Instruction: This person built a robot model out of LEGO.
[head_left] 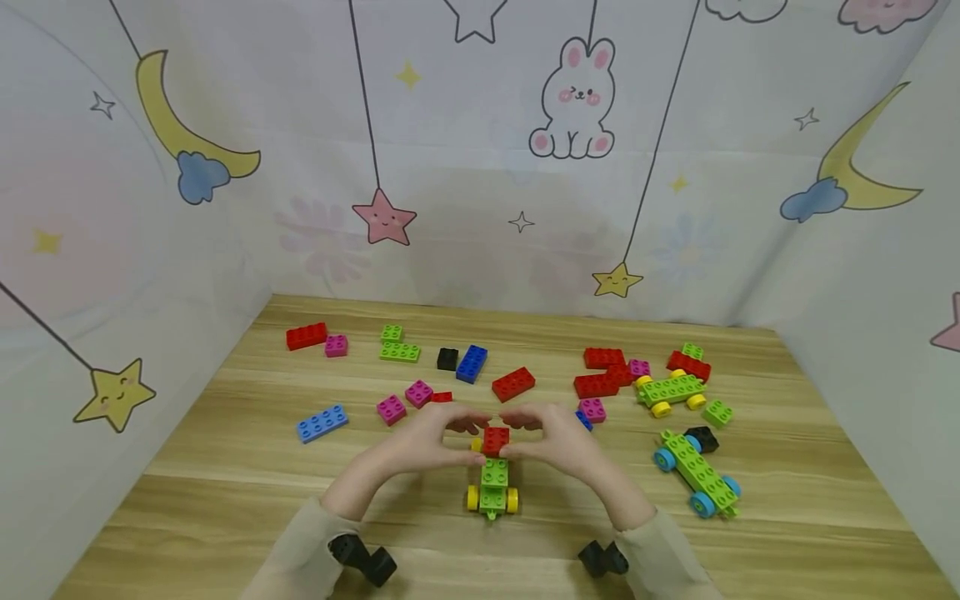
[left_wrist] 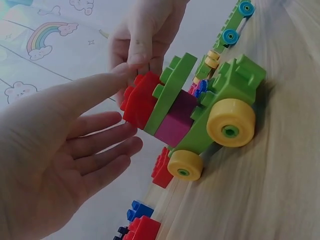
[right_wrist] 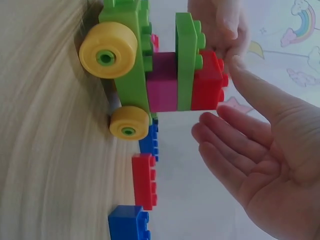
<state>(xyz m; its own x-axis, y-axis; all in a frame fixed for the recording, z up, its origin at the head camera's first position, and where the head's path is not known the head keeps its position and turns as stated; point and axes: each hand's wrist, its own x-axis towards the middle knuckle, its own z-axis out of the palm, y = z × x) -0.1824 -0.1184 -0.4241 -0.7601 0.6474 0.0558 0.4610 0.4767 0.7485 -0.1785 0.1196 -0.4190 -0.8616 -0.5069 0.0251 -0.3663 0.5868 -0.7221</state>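
A toy car of building blocks stands on the table between the two hands. Its green wheeled base [right_wrist: 131,82] has yellow wheels [left_wrist: 231,123]. On the base sits a purple brick [right_wrist: 162,82], then a green brick [left_wrist: 170,95], with a red brick [head_left: 496,442] on top. To the red brick's left, the left hand [head_left: 433,440] has its fingers spread loosely, with the thumb beside the brick. The right hand [head_left: 558,442] mirrors it on the other side, fingers relaxed and thumb near the red studs. Whether either thumb touches the brick, I cannot tell.
At the right lie a green wheeled base with blue wheels [head_left: 699,473] and another with yellow wheels [head_left: 670,389]. Several loose bricks spread across the back, including a blue brick [head_left: 472,364] and a red brick [head_left: 513,384]. A light blue brick [head_left: 322,423] lies left.
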